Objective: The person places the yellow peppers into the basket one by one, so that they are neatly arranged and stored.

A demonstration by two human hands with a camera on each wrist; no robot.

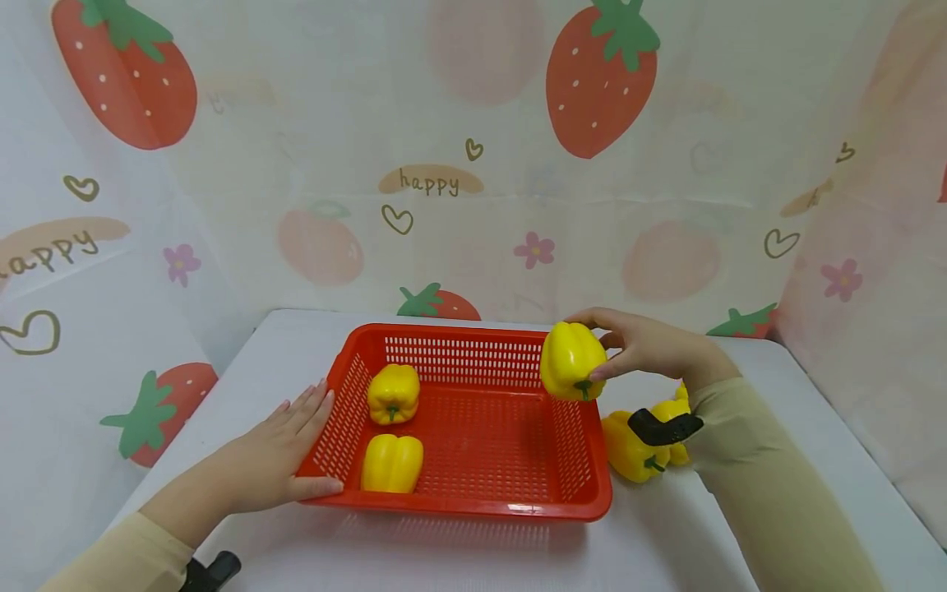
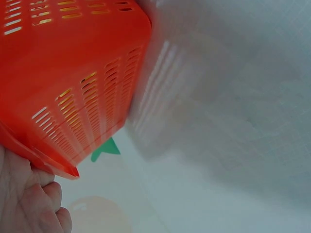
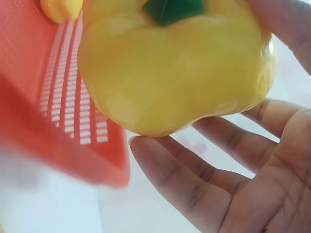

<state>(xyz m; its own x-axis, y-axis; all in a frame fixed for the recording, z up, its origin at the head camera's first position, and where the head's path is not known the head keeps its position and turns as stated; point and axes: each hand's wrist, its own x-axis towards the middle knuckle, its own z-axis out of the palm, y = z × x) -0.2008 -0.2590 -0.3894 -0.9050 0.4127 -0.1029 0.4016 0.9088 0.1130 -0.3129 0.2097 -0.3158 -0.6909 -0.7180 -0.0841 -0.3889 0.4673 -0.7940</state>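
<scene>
A pepper (image 1: 571,358) is being pinched by the right hand (image 1: 645,345); the basket (image 1: 473,503) is being touched by the outstretched left hand (image 1: 270,460), probably for steadiness.

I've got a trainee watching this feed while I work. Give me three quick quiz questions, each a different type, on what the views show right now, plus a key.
1. Count: how many yellow peppers lie inside the red basket?

2. True or false: the left hand holds the raised pepper.

3. Choose: where are the loose peppers on the white table?
A) Beyond the basket's far rim
B) Left of the basket
C) Right of the basket

Key:
1. Two, both toward its left end.
2. False: the right hand holds it; the left touches the basket's rim.
3. C.
</scene>
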